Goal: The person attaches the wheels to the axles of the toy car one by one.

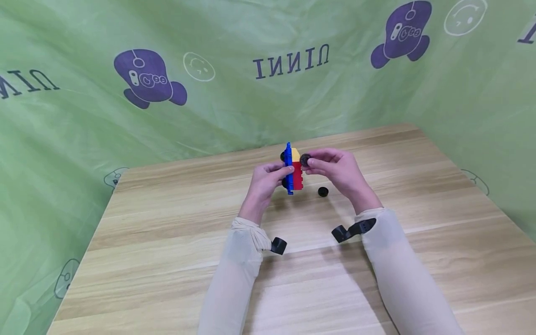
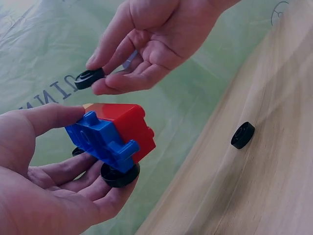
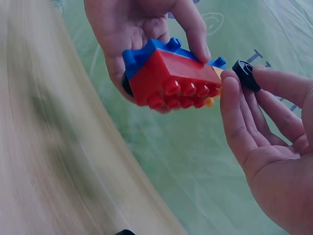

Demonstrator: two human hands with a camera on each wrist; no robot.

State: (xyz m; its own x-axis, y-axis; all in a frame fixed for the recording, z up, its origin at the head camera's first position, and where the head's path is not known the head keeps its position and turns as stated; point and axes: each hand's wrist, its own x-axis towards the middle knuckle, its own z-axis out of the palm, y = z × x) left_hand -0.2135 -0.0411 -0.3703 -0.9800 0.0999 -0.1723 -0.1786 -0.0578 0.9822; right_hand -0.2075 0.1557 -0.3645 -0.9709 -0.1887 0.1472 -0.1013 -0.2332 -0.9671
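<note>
My left hand (image 1: 266,182) grips a toy car (image 2: 128,126) tipped on its side above the table. It has a blue base (image 2: 98,138), a red studded block (image 3: 178,73) and a yellow block (image 1: 295,154). Two black wheels show on the side toward my left palm, one of them a wheel (image 2: 120,175) near the fingers. Between thumb and fingertips my right hand (image 1: 340,171) pinches a loose black wheel (image 3: 246,74), held just beside the car's yellow end. Another black wheel (image 1: 323,191) lies on the table below my right hand.
The wood-grain table (image 1: 167,232) spreads out under both forearms. A green printed curtain (image 1: 234,107) hangs behind its far edge and along the sides. Black wrist cameras (image 1: 278,245) stick out inward from both sleeves.
</note>
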